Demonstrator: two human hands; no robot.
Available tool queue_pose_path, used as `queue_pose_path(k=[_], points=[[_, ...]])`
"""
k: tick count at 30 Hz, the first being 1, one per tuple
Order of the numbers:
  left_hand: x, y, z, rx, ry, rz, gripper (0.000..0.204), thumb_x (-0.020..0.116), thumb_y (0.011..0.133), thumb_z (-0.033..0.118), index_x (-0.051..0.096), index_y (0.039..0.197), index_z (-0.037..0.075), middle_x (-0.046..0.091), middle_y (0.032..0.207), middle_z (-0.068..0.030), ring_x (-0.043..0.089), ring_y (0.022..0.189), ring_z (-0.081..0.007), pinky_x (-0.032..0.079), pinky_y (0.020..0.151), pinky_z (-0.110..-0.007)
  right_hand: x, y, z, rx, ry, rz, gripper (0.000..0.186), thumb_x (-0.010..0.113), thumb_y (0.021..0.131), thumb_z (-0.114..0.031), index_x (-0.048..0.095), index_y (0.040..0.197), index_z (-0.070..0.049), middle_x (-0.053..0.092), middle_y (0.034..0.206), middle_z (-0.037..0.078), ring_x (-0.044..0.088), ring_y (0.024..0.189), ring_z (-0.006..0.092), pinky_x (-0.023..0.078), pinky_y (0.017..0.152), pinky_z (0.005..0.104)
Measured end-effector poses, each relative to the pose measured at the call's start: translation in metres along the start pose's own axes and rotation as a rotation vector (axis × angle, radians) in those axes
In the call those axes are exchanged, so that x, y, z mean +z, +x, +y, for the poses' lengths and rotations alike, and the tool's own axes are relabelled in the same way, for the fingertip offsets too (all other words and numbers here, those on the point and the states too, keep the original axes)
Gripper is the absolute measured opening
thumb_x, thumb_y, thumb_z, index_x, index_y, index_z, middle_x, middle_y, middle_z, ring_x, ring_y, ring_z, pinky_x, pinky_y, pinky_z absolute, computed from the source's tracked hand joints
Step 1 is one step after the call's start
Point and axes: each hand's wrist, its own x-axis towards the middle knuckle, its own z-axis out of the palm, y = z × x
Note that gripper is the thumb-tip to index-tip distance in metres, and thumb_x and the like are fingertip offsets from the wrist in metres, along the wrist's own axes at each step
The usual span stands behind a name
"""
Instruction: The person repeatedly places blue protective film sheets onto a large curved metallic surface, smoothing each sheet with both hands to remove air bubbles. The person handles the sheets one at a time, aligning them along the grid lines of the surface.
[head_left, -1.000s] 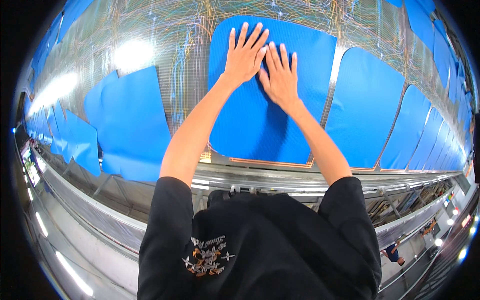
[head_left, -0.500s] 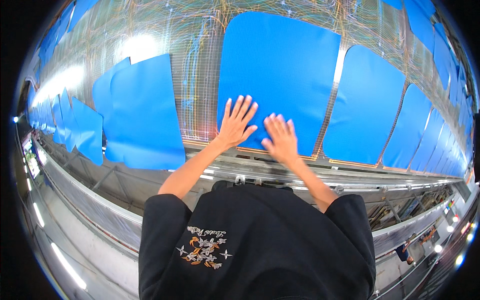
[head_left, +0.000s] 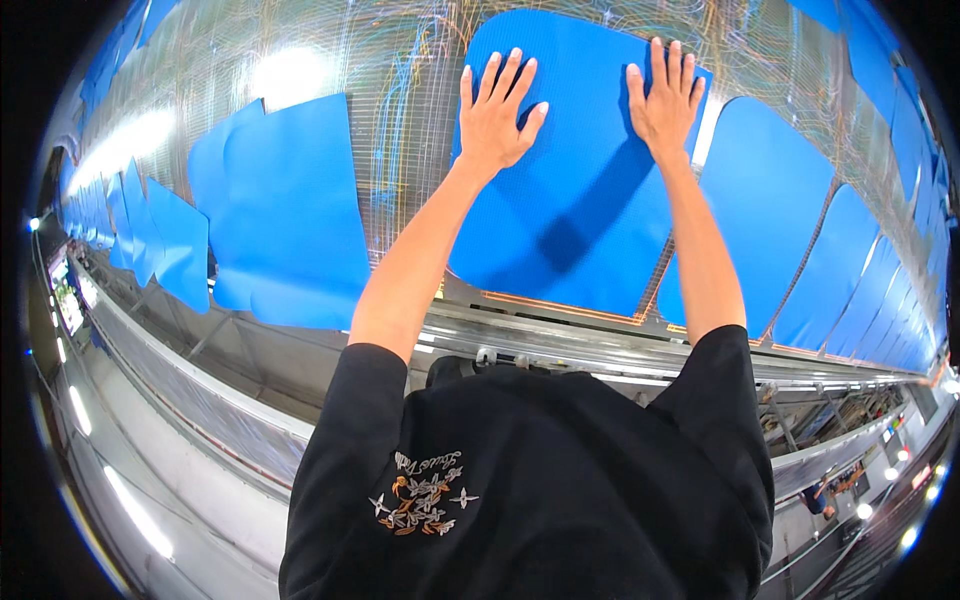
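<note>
A large blue panel of sheet material [head_left: 560, 200] with rounded far-left corner lies flat on the long patterned table [head_left: 400, 60] in front of me. My left hand [head_left: 502, 115] rests on the panel's left side toward the far end, palm down with the fingers spread. Over its upper right part is my right hand [head_left: 665, 105], also palm down, fingers stretched out near the right edge. Neither hand grips anything. A dark arm shadow falls across the middle of the panel.
More blue panels [head_left: 765, 200] lie in a row to the right. On the left, overlapping blue panels [head_left: 290, 210] hang slightly past the table's near edge. A metal rail [head_left: 560, 335] runs along that edge. Far off at lower right, a person [head_left: 818, 497] is visible.
Both hands have slid away from me, from the panel's near part to its far part. They have also spread apart, the right one moving right.
</note>
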Motion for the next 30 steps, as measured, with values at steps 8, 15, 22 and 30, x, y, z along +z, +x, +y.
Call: queue_pose_path(k=[8, 15, 22, 30], points=[[-0.018, -0.077, 0.046, -0.216, 0.105, -0.028, 0.070, 0.048, 0.106, 0.043, 0.037, 0.158, -0.004, 0.034, 0.165, -0.0235, 0.028, 0.154, -0.0448, 0.016, 0.125, -0.062, -0.063, -0.142, -0.068, 0.155, -0.013, -0.123, 0.079, 0.044, 0.107, -0.047, 0.028, 0.159, 0.009, 0.027, 0.167, 0.029, 0.024, 0.156, 0.0426, 0.013, 0.128, 0.0555], [-0.073, -0.246, 0.071, -0.205, 0.036, -0.226, 0.069, 0.050, 0.106, 0.040, 0.037, 0.158, -0.003, 0.033, 0.166, -0.0218, 0.027, 0.155, -0.0436, 0.018, 0.126, -0.059, -0.127, -0.334, -0.084, 0.330, -0.040, -0.233, 0.078, 0.047, 0.105, -0.043, 0.026, 0.160, 0.009, 0.025, 0.168, 0.029, 0.020, 0.157, 0.0436, 0.012, 0.128, 0.0558], [-0.100, -0.261, 0.081, -0.243, 0.018, -0.225, 0.069, 0.054, 0.105, 0.040, 0.038, 0.158, -0.001, 0.033, 0.167, -0.0183, 0.027, 0.156, -0.0403, 0.014, 0.126, -0.061, -0.143, -0.328, -0.094, 0.314, -0.084, -0.288, 0.079, 0.049, 0.105, -0.041, 0.023, 0.161, 0.008, 0.021, 0.170, 0.027, 0.015, 0.159, 0.0410, 0.009, 0.128, 0.0546], [-0.166, -0.269, 0.039, -0.556, -0.270, -0.011, 0.030, 0.065, 0.099, 0.032, 0.076, 0.109, 0.006, 0.076, 0.113, -0.0112, 0.066, 0.116, -0.0313, 0.024, 0.122, -0.059, -0.160, -0.309, -0.114, 0.403, 0.156, -0.255, 0.051, 0.063, 0.099, -0.033, 0.060, 0.135, 0.003, 0.045, 0.154, 0.028, 0.039, 0.145, 0.0426, 0.027, 0.121, 0.0566]])
